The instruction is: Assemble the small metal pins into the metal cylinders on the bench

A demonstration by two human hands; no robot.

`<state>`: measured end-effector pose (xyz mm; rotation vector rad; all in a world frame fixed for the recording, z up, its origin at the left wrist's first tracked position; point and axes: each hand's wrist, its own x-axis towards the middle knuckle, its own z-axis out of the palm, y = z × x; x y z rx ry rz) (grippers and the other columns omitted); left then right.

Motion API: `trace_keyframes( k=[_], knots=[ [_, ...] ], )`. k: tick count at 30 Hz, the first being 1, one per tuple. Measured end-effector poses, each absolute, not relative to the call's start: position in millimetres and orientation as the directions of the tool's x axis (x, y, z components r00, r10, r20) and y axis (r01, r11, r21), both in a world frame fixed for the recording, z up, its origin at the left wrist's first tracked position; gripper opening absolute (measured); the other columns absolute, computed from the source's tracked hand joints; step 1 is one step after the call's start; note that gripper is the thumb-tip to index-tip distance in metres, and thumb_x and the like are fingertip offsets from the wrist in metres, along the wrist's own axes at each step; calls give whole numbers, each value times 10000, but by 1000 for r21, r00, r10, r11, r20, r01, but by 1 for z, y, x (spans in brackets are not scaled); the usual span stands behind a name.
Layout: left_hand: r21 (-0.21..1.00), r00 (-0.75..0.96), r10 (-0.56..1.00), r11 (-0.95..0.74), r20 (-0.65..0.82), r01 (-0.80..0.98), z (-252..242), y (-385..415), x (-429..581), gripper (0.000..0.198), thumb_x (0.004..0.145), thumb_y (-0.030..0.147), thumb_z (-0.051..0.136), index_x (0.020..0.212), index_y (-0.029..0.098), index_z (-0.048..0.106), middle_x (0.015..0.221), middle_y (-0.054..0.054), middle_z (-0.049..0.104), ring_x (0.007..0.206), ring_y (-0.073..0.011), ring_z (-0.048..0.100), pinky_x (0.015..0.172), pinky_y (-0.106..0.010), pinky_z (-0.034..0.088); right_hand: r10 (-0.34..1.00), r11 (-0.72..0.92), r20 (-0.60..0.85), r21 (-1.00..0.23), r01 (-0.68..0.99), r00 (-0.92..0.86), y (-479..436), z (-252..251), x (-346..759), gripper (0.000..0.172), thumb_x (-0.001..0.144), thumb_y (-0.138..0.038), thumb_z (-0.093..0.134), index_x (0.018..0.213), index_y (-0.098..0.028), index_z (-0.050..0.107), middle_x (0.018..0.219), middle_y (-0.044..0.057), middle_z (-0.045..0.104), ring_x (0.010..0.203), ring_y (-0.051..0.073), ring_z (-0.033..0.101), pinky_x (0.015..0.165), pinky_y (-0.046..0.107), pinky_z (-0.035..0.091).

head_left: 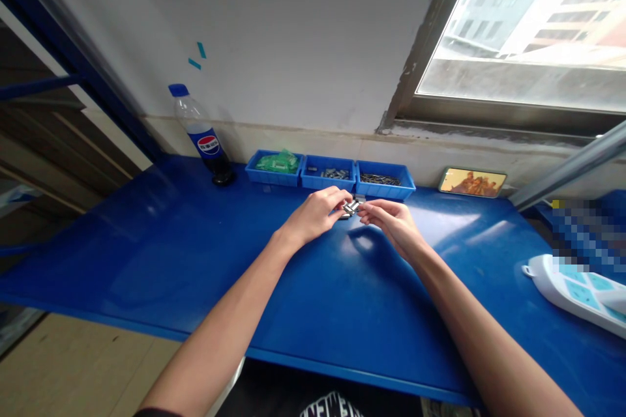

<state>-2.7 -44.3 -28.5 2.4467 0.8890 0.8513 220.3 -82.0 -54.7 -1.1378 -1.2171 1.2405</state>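
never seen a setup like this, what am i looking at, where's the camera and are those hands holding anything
There is no machine here: these are a person's bare hands, seen from a camera worn on the head, looking forward and down. The left hand and right hand meet at some small metallic pieces above a blue table. The right hand seems to pinch one; exactly what each holds is too small to tell.

Behind them stand three blue trays of small items. A cola bottle stands to the left; a lit phone and a white object with turquoise panels are to the right.
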Motion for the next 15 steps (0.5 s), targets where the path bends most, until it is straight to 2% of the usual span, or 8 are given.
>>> trace_keyframes(
  k=[2,5,7,9,11,13,15],
  knots=[
    [534,587,726,-675,359,508,-25,-38,-13,194,915,129,598,1070,200,692,1002,-61,726,888,-188,693,861,-288,542,993,106,102,-993,-58,57,-81,-51,223,339,817,-475,786,1015,-200,792,1025,104,795,917,253,743,910,419,576],
    [525,527,791,-604,310,599,-21,-29,-33,168,930,175,572,998,193,724,959,-68,751,858,-200,700,814,-286,540,965,220,203,-971,-92,168,-78,-49,227,399,842,-402,758,1214,-259,729,1326,92,711,1158,283,699,1004,431,545],
    [540,497,823,-559,274,629,-19,-25,-45,143,908,249,611,947,193,737,859,-58,745,756,-194,690,717,-269,534,955,244,220,-964,-102,200,-77,-50,230,454,841,-373,756,1280,-280,691,1411,85,660,1216,285,673,1006,425,544],
    [558,507,838,-524,204,643,-17,-25,-54,148,828,306,699,914,196,748,784,-43,728,685,-185,673,629,-250,517,954,240,220,-967,-81,203,-76,-53,231,446,846,-375,747,1276,-276,687,1403,86,663,1196,282,680,974,418,556],
    [566,542,832,-507,122,651,-16,-26,-58,184,730,310,774,876,200,760,757,-32,722,661,-180,667,587,-236,504,953,235,232,-972,7,193,-76,-55,230,388,852,-390,728,1215,-253,713,1331,92,702,1135,274,698,937,410,564],
    [567,578,816,-489,28,662,-16,-28,-59,152,697,275,784,831,204,770,742,-29,724,659,-178,674,573,-228,496,947,231,262,-957,176,186,-77,-57,228,318,853,-396,706,1119,-226,747,1202,94,751,1056,265,709,905,401,562],
    [569,592,805,-470,-36,675,-19,-29,-54,90,727,233,748,807,203,775,729,-32,726,648,-176,677,554,-225,482,940,210,289,-908,361,180,-78,-57,226,284,847,-393,687,1052,-214,766,1049,86,777,942,250,713,842,388,564]
  ],
)
